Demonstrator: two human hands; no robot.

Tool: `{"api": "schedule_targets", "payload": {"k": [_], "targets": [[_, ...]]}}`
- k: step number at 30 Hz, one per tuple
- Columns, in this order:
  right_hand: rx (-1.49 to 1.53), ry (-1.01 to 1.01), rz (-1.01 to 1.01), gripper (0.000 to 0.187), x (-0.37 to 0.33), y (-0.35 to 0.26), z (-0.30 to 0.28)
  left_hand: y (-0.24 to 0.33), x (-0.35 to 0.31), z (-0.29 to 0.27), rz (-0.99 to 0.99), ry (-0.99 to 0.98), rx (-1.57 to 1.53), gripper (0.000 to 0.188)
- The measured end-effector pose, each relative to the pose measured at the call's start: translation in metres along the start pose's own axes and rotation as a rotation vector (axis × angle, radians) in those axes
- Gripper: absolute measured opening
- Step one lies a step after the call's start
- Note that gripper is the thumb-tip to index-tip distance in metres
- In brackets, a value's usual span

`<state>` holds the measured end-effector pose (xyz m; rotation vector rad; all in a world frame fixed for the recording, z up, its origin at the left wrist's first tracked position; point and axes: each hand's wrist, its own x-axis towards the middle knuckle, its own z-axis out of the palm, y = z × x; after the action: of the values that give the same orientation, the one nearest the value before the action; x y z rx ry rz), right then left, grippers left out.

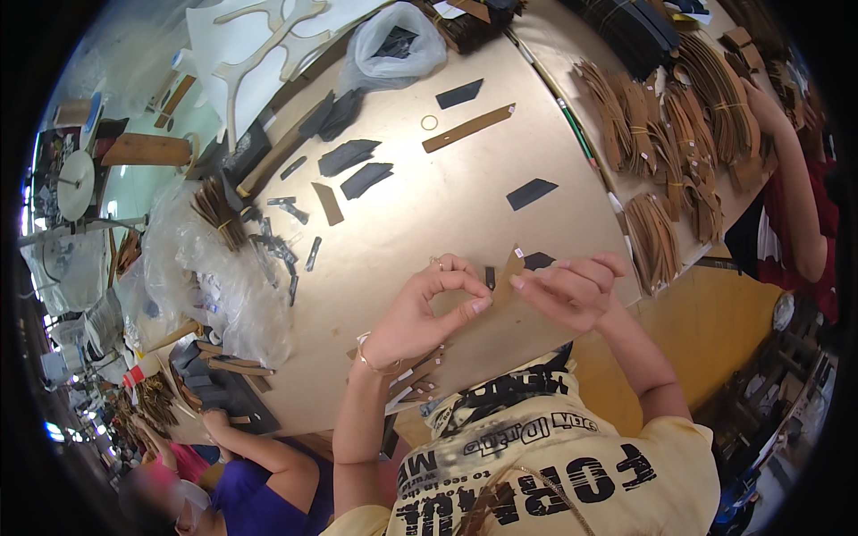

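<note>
Tan-covered worktable (393, 223), dark flat pieces (349, 157) scattered across it, clear plastic sheeting (170, 255) heaped at left, bundled brown straps (657, 116) at upper right. Co-worker in purple (268, 491) lower left, another person's arm (795, 170) far right. Left hand (420, 313) curled, thumb and index tips nearly meeting beside the brown strip (504, 288); can't tell if they hold anything. Right hand (576, 290) pinches the strip, upright between both hands, above near table edge
</note>
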<state>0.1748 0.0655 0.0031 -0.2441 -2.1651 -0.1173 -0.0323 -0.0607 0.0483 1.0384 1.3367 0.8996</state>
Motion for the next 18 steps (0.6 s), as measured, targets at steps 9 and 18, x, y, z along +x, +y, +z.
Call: {"api": "schedule_targets", "payload": {"k": [9, 18], "targets": [[0.021, -0.252, 0.157, 0.033, -0.014, -0.014, 0.0, -0.018, -0.011, 0.022, -0.232, 0.173, -0.346, 0.014], [0.175, -0.839, 0.563, 0.069, -0.012, -0.017, 0.027, -0.017, -0.037, -0.007, -0.072, 0.614, -0.3, 0.016]]}}
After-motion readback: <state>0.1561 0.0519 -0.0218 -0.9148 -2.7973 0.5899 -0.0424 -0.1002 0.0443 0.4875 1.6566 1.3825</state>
